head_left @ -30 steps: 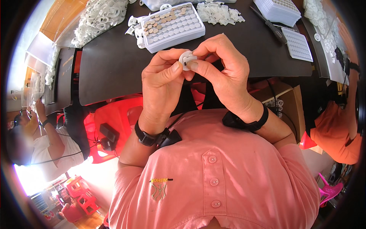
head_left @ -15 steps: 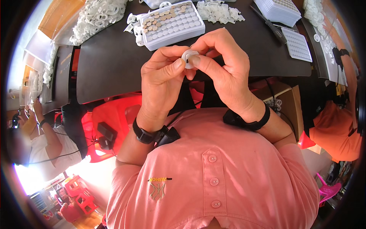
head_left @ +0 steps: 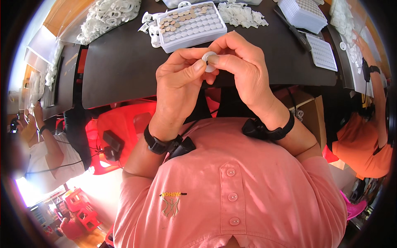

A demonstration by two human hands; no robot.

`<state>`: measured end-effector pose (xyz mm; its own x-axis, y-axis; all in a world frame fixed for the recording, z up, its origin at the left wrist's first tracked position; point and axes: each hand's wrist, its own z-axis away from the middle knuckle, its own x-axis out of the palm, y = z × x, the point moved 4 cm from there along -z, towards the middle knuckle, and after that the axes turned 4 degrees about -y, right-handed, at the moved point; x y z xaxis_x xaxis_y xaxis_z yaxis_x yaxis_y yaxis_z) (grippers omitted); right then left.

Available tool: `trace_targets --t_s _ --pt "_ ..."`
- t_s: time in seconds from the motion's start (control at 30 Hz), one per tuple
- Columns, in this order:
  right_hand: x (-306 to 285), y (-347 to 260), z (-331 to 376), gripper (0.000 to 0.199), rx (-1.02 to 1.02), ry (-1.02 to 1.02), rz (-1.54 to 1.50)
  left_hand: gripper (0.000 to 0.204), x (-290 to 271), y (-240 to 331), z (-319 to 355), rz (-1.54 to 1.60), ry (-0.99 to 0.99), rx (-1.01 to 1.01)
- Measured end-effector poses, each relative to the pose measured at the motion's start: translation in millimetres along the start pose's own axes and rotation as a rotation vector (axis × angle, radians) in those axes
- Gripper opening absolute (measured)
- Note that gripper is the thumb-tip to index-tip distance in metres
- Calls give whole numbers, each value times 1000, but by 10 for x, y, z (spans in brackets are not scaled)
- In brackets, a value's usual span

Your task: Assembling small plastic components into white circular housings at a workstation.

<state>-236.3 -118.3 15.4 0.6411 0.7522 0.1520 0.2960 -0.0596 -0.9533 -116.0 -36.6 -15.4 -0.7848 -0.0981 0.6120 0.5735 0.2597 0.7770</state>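
Observation:
A small round white plastic part [head_left: 209, 69] with a dark slot is held up in front of my chest, over the table's near edge. My left hand [head_left: 182, 80] pinches its left side between thumb and fingers. From the other side my right hand [head_left: 246, 70] grips it too, the thumb pressed on its face and covering much of it. Just beyond my hands stands a white tray [head_left: 196, 43] with rows of round white pieces. Several tan, coin-like discs [head_left: 178, 19] lie on its left and far part.
White plastic parts are heaped at the far left [head_left: 108, 20] and behind the tray [head_left: 242, 15]. Stacked white trays [head_left: 304, 16], a dark screwdriver-like tool [head_left: 293, 31] and a single tray [head_left: 321, 53] are at the right. People work at both sides.
My right thumb has shifted slightly over the white part's face. Both hands still hold it, and the view has moved a little.

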Motion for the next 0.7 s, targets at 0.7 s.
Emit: trace_targets --t_s 0.7 --pt "126 17 105 14 -379 158 663 24 -10 -31 -1 117 28 -16"
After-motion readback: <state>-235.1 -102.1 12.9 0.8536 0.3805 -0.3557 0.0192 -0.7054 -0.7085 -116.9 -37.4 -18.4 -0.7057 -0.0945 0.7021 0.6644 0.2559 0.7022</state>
